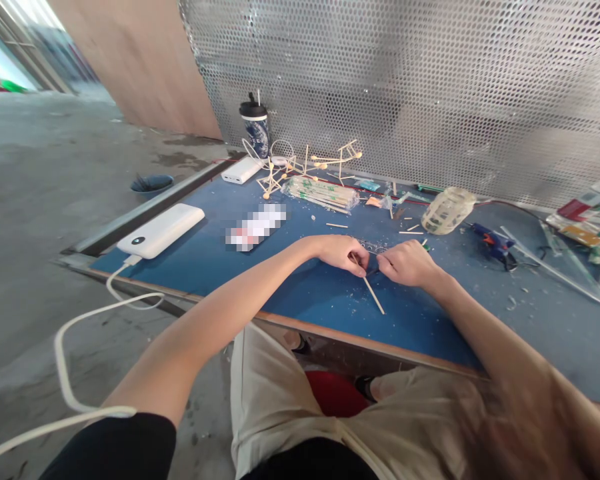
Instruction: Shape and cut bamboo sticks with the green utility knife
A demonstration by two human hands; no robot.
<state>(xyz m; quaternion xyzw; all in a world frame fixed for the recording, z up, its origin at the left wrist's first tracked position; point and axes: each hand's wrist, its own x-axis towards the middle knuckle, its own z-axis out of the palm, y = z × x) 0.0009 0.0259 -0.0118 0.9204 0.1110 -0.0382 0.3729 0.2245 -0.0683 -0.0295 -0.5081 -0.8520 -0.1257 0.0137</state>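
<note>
My left hand (341, 253) is closed around a thin wooden stick (374, 295), whose lower end points toward the table's front edge. Close beside it, the fingers of my right hand (405, 263) are curled into a fist at the stick's upper part. Something small and dark shows between the two hands, too hidden to name. Both hands are just over the blue tabletop (300, 280), where small pale shavings are scattered. Behind them lies a clear plastic pack of wooden sticks (321, 192), with a few short stick pieces (337, 225) nearby.
A stick framework with round joints (337, 160) stands at the back, near a lidded cup (256, 127). White power banks (161, 230) lie left, one cabled past my arm. On the right are a pale openwork cylinder (449, 211), a blue glue gun (493, 243) and clear glue sticks (555, 267).
</note>
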